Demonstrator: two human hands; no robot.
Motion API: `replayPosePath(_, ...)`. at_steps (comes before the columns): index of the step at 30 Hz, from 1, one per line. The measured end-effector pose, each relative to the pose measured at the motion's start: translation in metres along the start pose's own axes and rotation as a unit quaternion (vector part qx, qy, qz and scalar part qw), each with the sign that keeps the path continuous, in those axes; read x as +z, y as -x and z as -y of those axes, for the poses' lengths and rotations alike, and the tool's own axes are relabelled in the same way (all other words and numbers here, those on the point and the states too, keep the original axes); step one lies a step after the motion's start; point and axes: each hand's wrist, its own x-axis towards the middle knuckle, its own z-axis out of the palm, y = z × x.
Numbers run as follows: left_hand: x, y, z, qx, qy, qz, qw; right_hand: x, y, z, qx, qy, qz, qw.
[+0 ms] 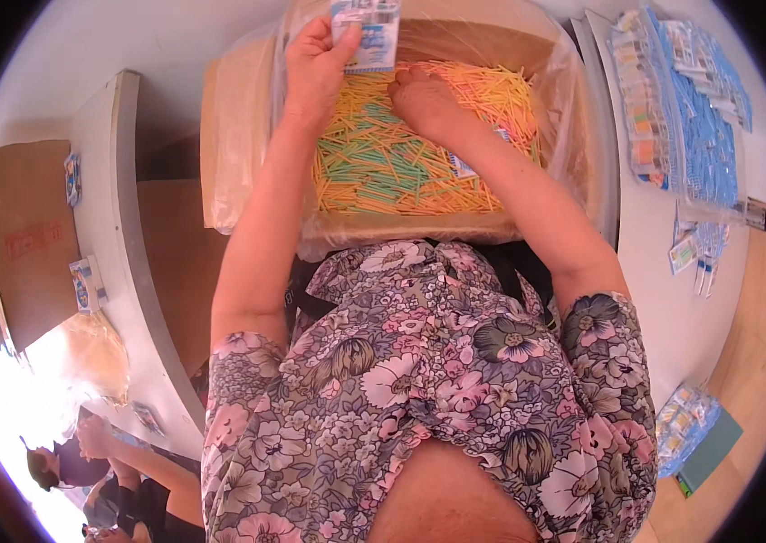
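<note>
My left hand (315, 68) pinches a small blue-and-white printed packet (376, 45), holding it upright over the far left part of a cardboard box (247, 136). Clear plastic lines this box, and thin sticks (392, 163) in yellow, orange, green and pink fill it in a loose heap. My right hand (426, 104) rests in the far middle of the heap, its fingers curled down among the sticks. Whatever its fingertips grip is hidden. Another blue-and-white packet (463, 166) lies on the sticks, partly under my right forearm.
On the white table at right lie clear bags of blue packets (704, 118), with loose packets (686, 253) nearer me. Lower right is another bag (686, 421) beside a green panel (711, 452). A white partition edge (125, 208) and brown carton (34, 235) stand left. Another person's arm (143, 462) shows lower left.
</note>
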Motion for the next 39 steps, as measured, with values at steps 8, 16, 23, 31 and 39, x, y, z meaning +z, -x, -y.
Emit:
replayPosePath(8,0.008,-0.004,0.002,0.027,0.041,-0.029,0.998,0.012,-0.021,0.007,-0.044,0.305,0.054,0.95)
replayPosePath(16,0.009,-0.005,-0.003,0.076,0.064,-0.073,0.992,-0.001,-0.023,-0.001,-0.011,0.148,-0.045,0.988)
replayPosePath(23,0.005,-0.007,-0.008,0.085,0.112,-0.111,0.984,-0.01,-0.018,-0.008,0.365,-0.693,0.08,0.616)
replayPosePath(31,0.008,-0.008,-0.007,0.073,0.112,-0.108,0.985,0.005,-0.062,-0.014,0.334,-0.744,0.036,0.577)
replayPosePath(39,0.009,-0.006,-0.003,0.024,0.103,-0.08,0.991,-0.03,-0.023,-0.016,0.338,-0.79,0.029,0.51)
